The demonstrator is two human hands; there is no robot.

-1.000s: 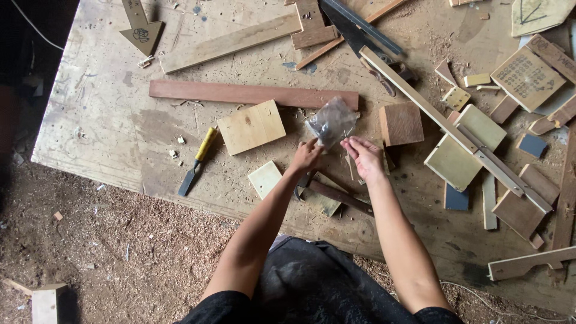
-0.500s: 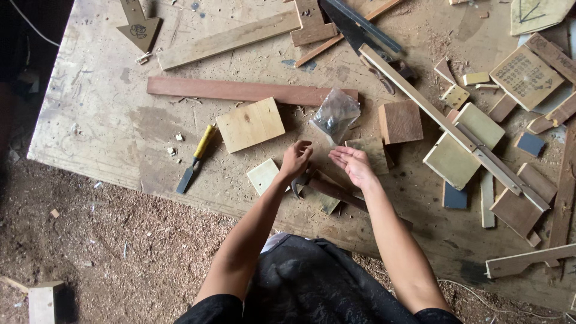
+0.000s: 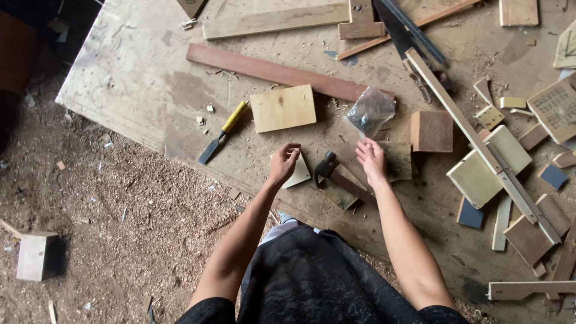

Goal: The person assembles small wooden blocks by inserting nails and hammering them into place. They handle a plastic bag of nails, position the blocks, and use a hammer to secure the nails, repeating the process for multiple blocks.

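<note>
the left hand is resting its curled fingers on a small pale wood tile, pressing on its upper edge rather than pinching it. the right hand is hovering with fingers loosely spread, holding nothing, just below a clear plastic bag and beside a dark worn square of wood. between the two hands a hammer is lying flat on the plywood bench; its dark head is sitting near the left hand's fingertips, and its handle is running away toward the right wrist, so the long axis is lying diagonally, head pointing up and to the left. the probable risks, as a judgement: the tile is lying close to the bench's near edge and could be sliding off under uneven pressure from the left hand; the hammer handle is passing under the right hand's reach and could be getting knocked. a yellow-handled chisel is lying well beyond the left hand, blade toward the bench edge.
</note>
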